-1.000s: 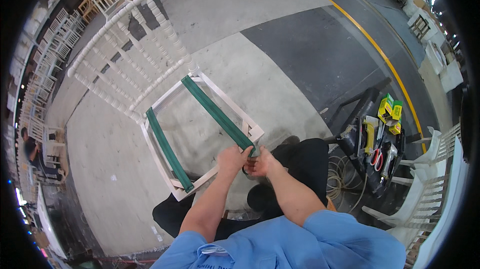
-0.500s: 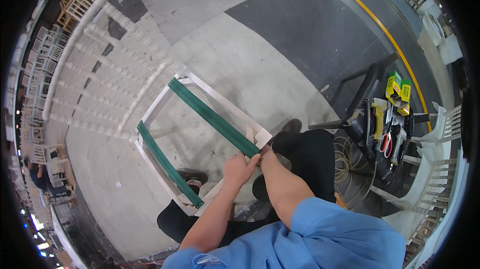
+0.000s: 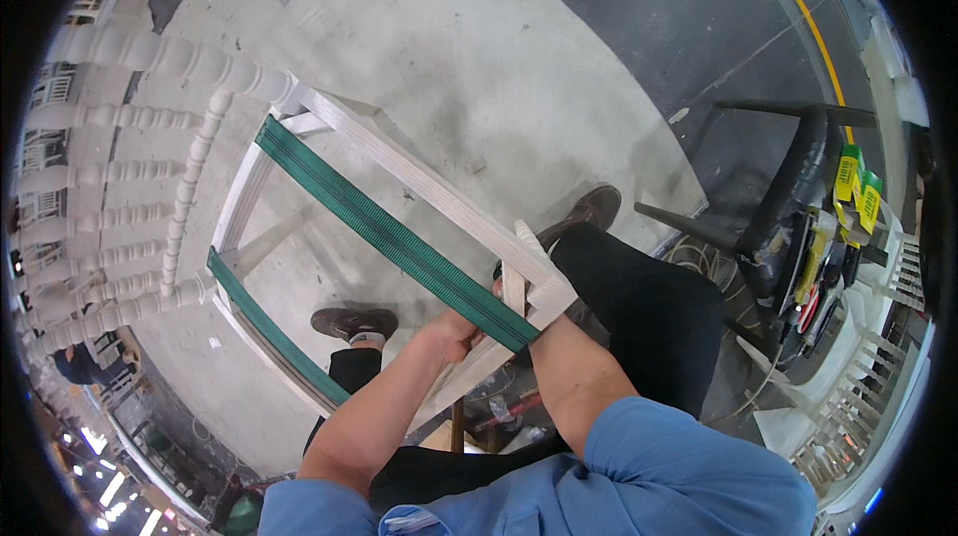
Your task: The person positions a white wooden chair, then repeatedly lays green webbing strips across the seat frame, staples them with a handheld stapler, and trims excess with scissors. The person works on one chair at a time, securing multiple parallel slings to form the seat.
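Note:
A white wooden chair frame (image 3: 399,162) lies tilted in front of me, its turned spindle back toward the left. Two green webbing straps span the open seat: the longer strap (image 3: 384,227) runs to the near right corner, the other strap (image 3: 269,326) lies along the left side. My left hand (image 3: 454,336) is closed at the near rail, beside the longer strap's end, its fingertips partly hidden. Beneath that corner reaches my right hand (image 3: 498,284); only a small part shows through the frame, and its grip is hidden.
At right, a black stool (image 3: 788,197) bears yellow-green boxes (image 3: 856,187), a yellow-handled tool (image 3: 815,255) and other hand tools. A coiled hose lies under it. White spindle chairs (image 3: 868,376) stand beyond. My shoes (image 3: 354,321) rest on the floor below the frame.
The chair frame appears larger and nearer, and its back has shifted left. My left hand has moved off the strap's top to the rail; my right hand has gone farther under the corner.

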Motion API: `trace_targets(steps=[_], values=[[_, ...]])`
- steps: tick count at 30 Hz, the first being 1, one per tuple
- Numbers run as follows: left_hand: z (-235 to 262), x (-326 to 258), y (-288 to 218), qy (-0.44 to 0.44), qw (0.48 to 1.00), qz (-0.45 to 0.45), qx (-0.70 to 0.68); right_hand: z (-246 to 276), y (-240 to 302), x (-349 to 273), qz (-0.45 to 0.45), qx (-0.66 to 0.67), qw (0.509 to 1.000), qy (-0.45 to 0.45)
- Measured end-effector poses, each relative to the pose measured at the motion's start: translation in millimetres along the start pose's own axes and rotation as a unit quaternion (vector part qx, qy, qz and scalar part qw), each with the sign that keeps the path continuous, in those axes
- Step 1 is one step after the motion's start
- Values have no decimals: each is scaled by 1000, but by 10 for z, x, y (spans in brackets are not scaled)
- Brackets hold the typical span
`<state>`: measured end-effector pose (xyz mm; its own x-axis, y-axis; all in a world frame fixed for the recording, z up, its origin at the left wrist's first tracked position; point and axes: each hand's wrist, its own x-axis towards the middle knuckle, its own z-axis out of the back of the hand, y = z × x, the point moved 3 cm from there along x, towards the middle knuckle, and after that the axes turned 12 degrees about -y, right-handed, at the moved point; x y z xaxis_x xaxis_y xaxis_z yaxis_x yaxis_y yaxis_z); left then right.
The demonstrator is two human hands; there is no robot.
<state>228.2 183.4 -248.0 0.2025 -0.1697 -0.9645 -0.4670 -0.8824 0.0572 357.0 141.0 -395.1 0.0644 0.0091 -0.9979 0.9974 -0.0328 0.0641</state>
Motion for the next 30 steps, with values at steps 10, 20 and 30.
trace_targets(steps=[10,20,30], values=[[-54,681,-7,160,878,-42,-448,-62,11,-65,1,-42,999,23],[-325,379,-317,4,925,-376,56,643,-1,-1201,20,-593,803,52],[-435,-201,-145,-40,895,-176,-407,1582,2408,-3543,587,-431,681,75]])
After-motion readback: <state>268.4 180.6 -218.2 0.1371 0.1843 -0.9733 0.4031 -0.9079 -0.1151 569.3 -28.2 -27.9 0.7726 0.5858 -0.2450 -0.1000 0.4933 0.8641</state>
